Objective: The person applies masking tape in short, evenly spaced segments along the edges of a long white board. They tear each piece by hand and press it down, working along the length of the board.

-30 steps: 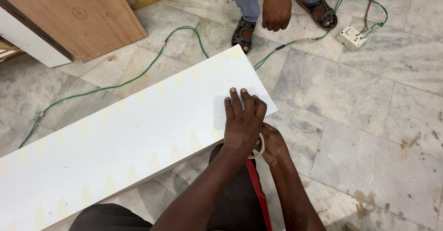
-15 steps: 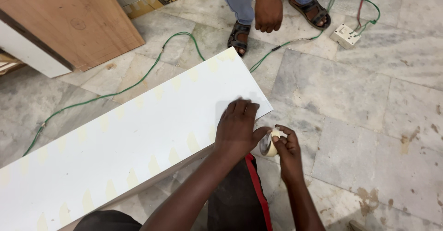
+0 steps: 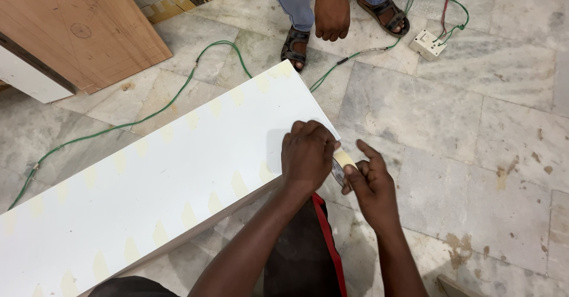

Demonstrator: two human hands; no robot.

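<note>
Head view, your left hand: your left hand (image 3: pixel 307 155) lies palm down on the near right corner of the white board (image 3: pixel 160 178), fingers curled and pressing on its top face close to the edge. It grips nothing; it bears flat on the panel.
Head view, your right hand: your right hand (image 3: pixel 370 184) sits just off the board's corner, thumb and fingers pinched on a roll of tape (image 3: pixel 341 165), with the forefinger stretched out above it.
Head view, tape: the pale roll is at the board's near right corner, between your two hands, touching your left hand's fingers. Whether a strip runs from it onto the board you cannot tell.
Head view, board: long and white, it lies slantwise across the marble floor (image 3: pixel 474 125), with short tan tape strips (image 3: pixel 239 184) spaced along both long edges.
Head view, surroundings: a green cable (image 3: pixel 178 98) snakes over the floor past the board's far side to a white socket box (image 3: pixel 428 44). A wooden panel (image 3: pixel 89 24) lies at the upper left.
Head view, other person: another person in sandals stands beyond the board, one hand (image 3: pixel 331 13) hanging down, well apart from yours.
</note>
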